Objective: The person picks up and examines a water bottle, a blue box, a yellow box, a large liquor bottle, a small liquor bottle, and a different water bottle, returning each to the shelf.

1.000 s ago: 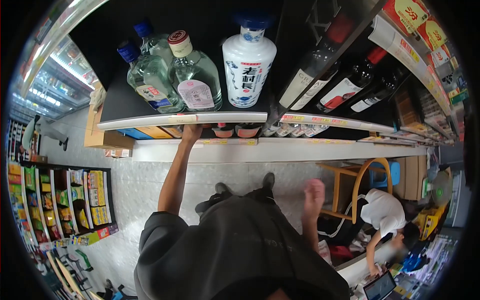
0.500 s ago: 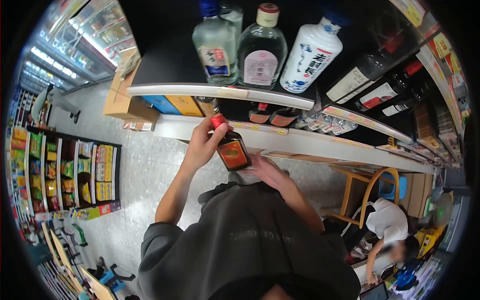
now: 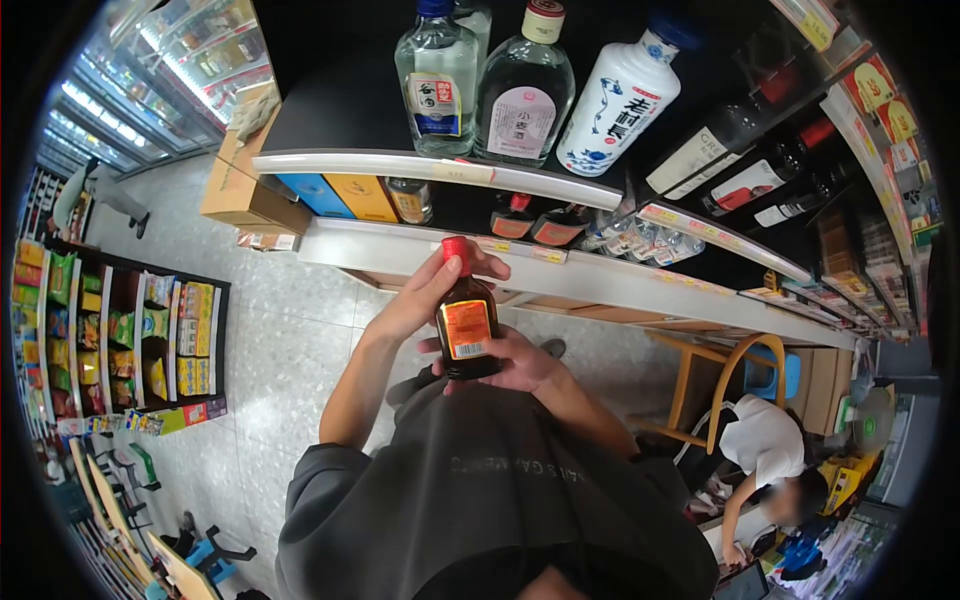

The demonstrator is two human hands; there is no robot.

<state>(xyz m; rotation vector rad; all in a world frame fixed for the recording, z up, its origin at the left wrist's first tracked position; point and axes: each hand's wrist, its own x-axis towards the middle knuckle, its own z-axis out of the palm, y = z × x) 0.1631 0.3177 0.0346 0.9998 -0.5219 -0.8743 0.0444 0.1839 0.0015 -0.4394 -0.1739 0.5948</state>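
On the top shelf [image 3: 400, 163], by its front edge, stand a blue-label bottle [image 3: 437, 85], a pink-label bottle [image 3: 523, 90] and a white bottle [image 3: 620, 100]. The lower shelf [image 3: 400, 250] holds a blue box [image 3: 305, 192], a yellow box [image 3: 362, 197] and small red-capped bottles [image 3: 512, 218].

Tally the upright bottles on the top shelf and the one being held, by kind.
clear glass bottles: 3 (one half hidden behind)
white ceramic bottle: 1
small brown bottle, held between left hand and right hand: 1
Total: 5
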